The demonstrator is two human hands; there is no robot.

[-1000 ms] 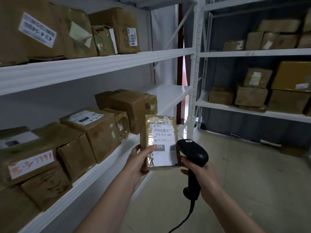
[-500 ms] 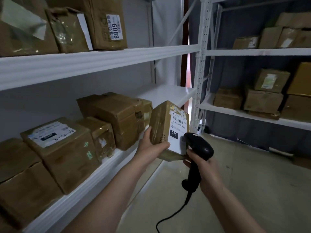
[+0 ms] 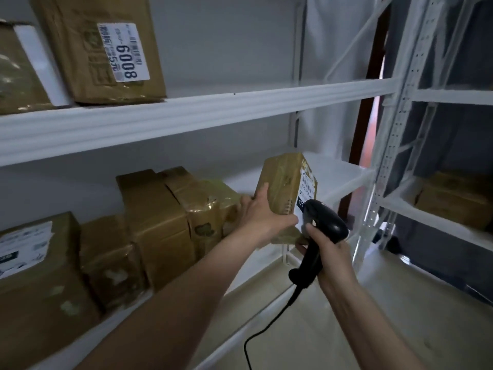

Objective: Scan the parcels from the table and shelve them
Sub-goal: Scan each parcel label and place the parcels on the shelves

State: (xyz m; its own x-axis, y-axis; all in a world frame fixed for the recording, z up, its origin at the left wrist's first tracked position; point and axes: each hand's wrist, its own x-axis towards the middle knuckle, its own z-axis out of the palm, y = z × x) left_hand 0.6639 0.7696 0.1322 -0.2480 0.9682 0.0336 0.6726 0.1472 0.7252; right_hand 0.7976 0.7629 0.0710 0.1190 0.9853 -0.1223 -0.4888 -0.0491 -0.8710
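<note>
Gripping the parcel (image 3: pixel 286 188) in the left hand (image 3: pixel 262 218), label turned right toward the scanner (image 3: pixel 324 227) — likely for reading. Clutching the scanner in the right hand (image 3: pixel 330 252). Hovering over the shelf (image 3: pixel 330 180), beside the boxes (image 3: pixel 173 212) — probably its slot.

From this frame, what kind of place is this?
Likely a parcel depot or stockroom: white metal shelving racks stacked with taped brown cardboard boxes, a labelled brown parcel gripped in the left hand, and a corded black handheld barcode scanner in the right hand.
</note>
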